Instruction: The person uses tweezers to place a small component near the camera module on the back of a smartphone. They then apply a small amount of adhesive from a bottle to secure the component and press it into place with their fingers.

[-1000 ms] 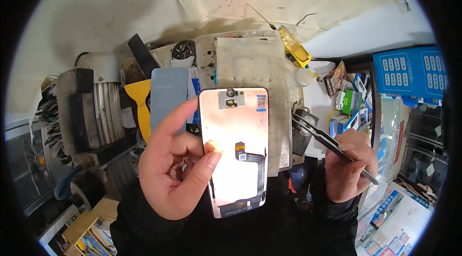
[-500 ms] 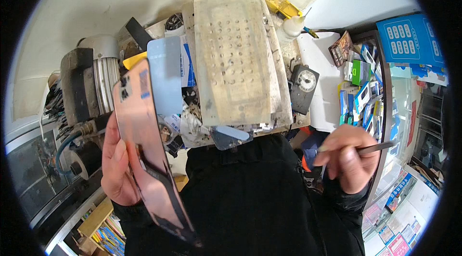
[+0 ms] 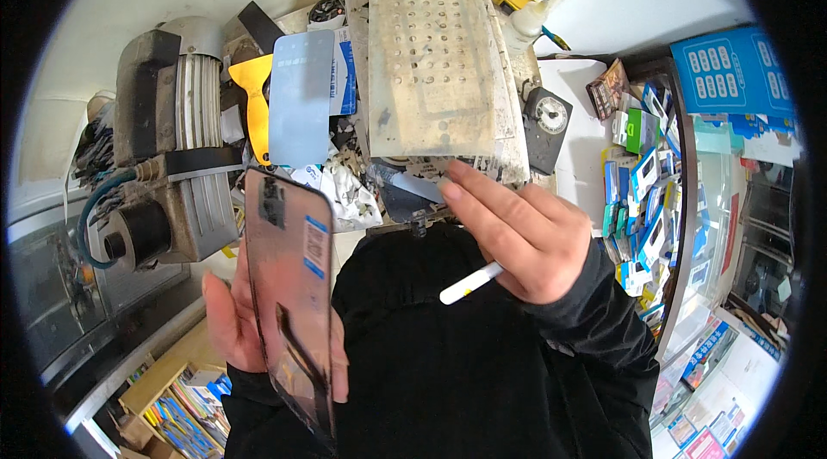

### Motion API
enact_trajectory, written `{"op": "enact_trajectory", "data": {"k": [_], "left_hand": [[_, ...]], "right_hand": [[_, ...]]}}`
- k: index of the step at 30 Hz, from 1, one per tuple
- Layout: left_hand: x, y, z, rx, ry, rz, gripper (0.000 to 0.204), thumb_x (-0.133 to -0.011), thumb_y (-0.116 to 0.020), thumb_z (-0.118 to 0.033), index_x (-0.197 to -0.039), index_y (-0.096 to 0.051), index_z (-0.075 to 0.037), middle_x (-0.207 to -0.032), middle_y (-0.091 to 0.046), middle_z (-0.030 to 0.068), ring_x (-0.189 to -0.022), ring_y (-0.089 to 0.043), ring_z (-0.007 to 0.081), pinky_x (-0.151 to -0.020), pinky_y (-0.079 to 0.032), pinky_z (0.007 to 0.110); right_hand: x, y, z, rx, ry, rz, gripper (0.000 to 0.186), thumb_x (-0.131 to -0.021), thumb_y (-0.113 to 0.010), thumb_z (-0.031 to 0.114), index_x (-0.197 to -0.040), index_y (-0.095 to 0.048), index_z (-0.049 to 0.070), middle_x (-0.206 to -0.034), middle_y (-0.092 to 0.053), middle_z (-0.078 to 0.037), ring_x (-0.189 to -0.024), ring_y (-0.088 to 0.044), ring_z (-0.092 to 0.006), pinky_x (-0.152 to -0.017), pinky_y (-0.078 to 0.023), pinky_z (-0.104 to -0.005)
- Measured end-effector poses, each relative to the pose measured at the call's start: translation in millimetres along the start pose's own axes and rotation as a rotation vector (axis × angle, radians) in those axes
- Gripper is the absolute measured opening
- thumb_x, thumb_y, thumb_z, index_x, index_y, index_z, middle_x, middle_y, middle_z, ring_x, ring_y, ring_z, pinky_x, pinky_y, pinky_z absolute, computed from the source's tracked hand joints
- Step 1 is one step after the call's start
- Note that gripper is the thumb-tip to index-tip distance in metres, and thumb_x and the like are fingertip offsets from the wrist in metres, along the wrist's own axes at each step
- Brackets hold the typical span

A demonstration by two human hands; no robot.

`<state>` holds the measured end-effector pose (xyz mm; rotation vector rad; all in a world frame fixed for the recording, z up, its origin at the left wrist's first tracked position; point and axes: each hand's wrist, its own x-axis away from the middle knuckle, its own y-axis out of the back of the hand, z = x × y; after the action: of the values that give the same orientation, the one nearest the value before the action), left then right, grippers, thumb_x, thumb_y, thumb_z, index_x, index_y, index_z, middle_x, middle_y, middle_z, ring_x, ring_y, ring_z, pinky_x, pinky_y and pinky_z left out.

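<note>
My left hand (image 3: 226, 325) grips a phone screen assembly (image 3: 289, 243) upright and tilted; its pinkish, semi-glossy back shows a dark flex cable, a blue-edged label and a small bracket near the top. My right hand (image 3: 530, 243) is closed on a slim tool with a white end (image 3: 465, 286), the rest hidden by the hand. My right fingertips reach to the bench's front edge, beside a dark flat piece (image 3: 393, 200) just below a translucent perforated mat (image 3: 431, 114).
A dusty motor machine (image 3: 195, 201) stands left, beside a yellow scraper (image 3: 255, 114) and a pale blue panel (image 3: 297, 97). A dark dial box (image 3: 547, 131), a squeeze bottle (image 3: 525, 26) and a pile of small packages (image 3: 644, 226) lie right; a wooden shelf (image 3: 159, 386) is lower left.
My left hand has turned the screen assembly edge-on and moved it left. My right hand has moved left and forward to the bench edge; a white tool end now shows beneath it.
</note>
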<state>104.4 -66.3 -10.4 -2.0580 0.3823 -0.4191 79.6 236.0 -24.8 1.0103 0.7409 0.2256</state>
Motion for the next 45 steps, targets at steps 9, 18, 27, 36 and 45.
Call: {"op": "enact_trajectory", "data": {"k": [9,18,27,36,45], "left_hand": [[-19,9,-16,0.389,0.414,0.367,0.089,-0.100,-0.033,-0.075,-0.164,-0.013,-0.017,-0.150,-0.039,0.0319,-0.128,-0.053,0.0563,-0.096,-0.051,0.073],[-31,-4,-18,0.225,0.251,0.073,0.082,-0.106,-0.024,-0.067,-0.163,-0.019,-0.008,-0.153,-0.040,0.0346,-0.123,-0.060,0.0504,-0.086,-0.057,0.070],[-76,-29,-35,0.217,0.182,0.151,0.101,-0.098,-0.036,-0.078,-0.165,-0.011,-0.007,-0.162,-0.031,0.0298,-0.142,-0.045,0.0476,-0.109,-0.044,0.069],[-127,-46,-37,-0.128,0.281,-0.020,0.074,-0.107,-0.043,-0.054,-0.159,-0.029,-0.003,-0.149,-0.049,0.0253,-0.135,-0.053,0.0420,-0.110,-0.048,0.059],[-158,-53,-36,-0.528,0.060,-0.111,0.051,-0.109,-0.045,-0.014,-0.156,-0.035,0.004,-0.140,-0.060,0.0197,-0.117,-0.068,0.0254,-0.099,-0.058,0.040]], "right_hand": [[4,-9,7,0.209,0.036,-0.109,0.044,-0.068,-0.071,0.006,-0.112,-0.074,0.000,-0.110,-0.076,-0.012,-0.074,-0.065,-0.0166,-0.061,-0.054,-0.0275],[25,6,45,-0.846,-0.921,-0.600,0.025,-0.091,-0.071,-0.009,-0.116,-0.072,-0.005,-0.105,-0.073,-0.013,-0.090,-0.072,-0.0200,-0.081,-0.056,-0.0301],[1,47,40,-1.003,-0.802,-0.440,0.007,-0.098,-0.064,-0.004,-0.104,-0.069,-0.004,-0.101,-0.068,-0.012,-0.092,-0.067,-0.0187,-0.082,-0.053,-0.0296],[-26,71,10,-1.131,-0.876,-0.497,0.007,-0.098,-0.065,-0.002,-0.105,-0.064,-0.006,-0.103,-0.072,-0.018,-0.081,-0.071,-0.0182,-0.077,-0.058,-0.0301],[-41,45,-38,-0.655,-0.092,-0.037,0.040,-0.069,-0.053,-0.015,-0.103,-0.052,0.006,-0.117,-0.070,-0.035,-0.055,-0.064,-0.0242,-0.053,-0.054,-0.0301]]}}
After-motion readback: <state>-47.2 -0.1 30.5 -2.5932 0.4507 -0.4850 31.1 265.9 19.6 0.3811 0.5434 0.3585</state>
